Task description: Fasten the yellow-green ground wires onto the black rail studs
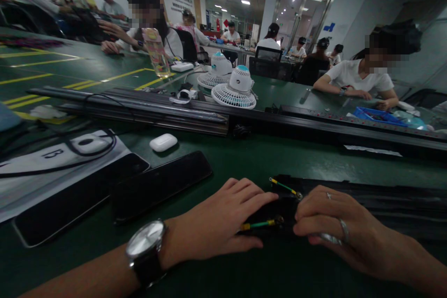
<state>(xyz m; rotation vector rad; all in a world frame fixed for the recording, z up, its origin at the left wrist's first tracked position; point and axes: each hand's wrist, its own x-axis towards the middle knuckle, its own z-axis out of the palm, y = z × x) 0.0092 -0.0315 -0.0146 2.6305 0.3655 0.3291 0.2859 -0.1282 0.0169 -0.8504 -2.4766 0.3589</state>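
My left hand (pixel 228 219), with a watch on its wrist, lies with its fingers stretched out at the near end of some long black strips (pixel 391 195). Its index finger touches the black end piece, and the thumb is apart. A short green-and-yellow wire (pixel 260 225) with a ring terminal comes out beside this hand. Another green-and-yellow wire (pixel 284 187) runs to a terminal near my right fingertips. My right hand (pixel 338 228), wearing rings, is closed with its fingers pinched together over the strip end. Something silvery shows beneath it, its kind hidden.
Two dark phones (pixel 162 186) (pixel 80 200) and a white earbud case (pixel 163 142) lie on the left. Long black rails (pixel 314 125) cross the green table, with two white fans (pixel 233 87) and a bottle (pixel 156 53) behind. A co-worker (pixel 363 77) sits opposite, near a blue basket (pixel 379 116).
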